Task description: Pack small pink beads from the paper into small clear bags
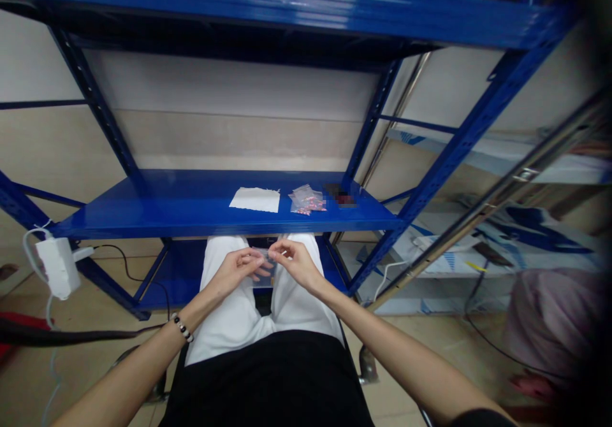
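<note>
My left hand (236,271) and my right hand (296,262) meet above my lap, pinching opposite sides of a small clear plastic zip bag (264,267). Its contents are too small to tell. Straight ahead, a blue steel shelf (191,220) carries a sheet of white paper (255,199) and a heap of small clear bags with pink items inside (307,199). Just beyond the heap lies a blurred dark object (340,196). Neither hand touches the shelf.
Blue steel uprights and a higher shelf (287,13) frame the view. A white power adapter (58,267) hangs at the left with cables. White trousers (229,287) cover my lap. A metal rail (502,191) and stacked white packages lie to the right.
</note>
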